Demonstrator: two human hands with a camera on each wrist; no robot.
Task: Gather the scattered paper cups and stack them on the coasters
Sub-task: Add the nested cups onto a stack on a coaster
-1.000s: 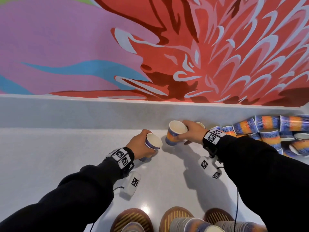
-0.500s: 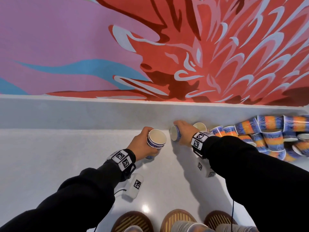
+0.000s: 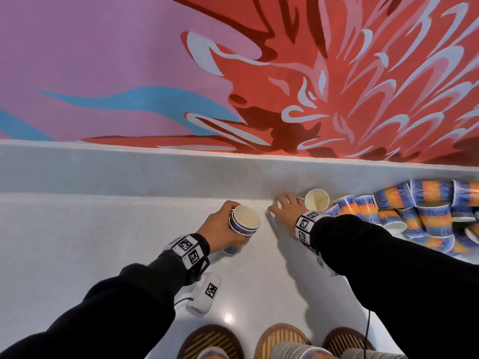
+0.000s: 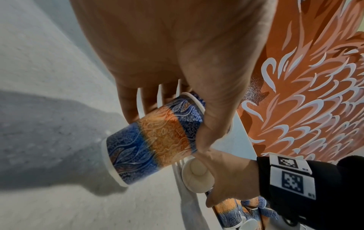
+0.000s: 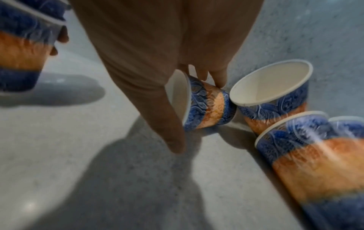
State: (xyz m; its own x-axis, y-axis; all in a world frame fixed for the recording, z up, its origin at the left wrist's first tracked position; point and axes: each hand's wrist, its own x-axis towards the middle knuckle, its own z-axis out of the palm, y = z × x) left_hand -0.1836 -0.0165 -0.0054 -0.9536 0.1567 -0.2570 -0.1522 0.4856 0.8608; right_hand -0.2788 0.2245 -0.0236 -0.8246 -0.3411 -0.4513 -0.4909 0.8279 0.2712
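The left hand (image 3: 220, 229) grasps a nested stack of cups (image 3: 245, 224), fingers and thumb curled round its wall; the stack is tilted, mouth toward the camera in the head view, held just above the tabletop (image 3: 77, 242). In the left wrist view the same stack (image 4: 155, 138) shows a blue-orange-blue band pattern. The right hand (image 3: 283, 212) is released, fingers extended and reaching down to a fallen cup (image 5: 204, 105) that lies on its side on the tabletop; the fingertips (image 5: 220, 79) touch its wall, and the thumb extends past its open mouth. Whether the thumb contacts the cup cannot be told. Just beside the fallen cup stands a tilted cup (image 5: 271, 93), mouth up, resting against others. A pile of scattered cups (image 3: 425, 213) lies to the right along the back ledge. Three round striped coasters (image 3: 282, 335) sit at the near edge of the tabletop, with cup stacks (image 3: 300, 352) partly visible on them.
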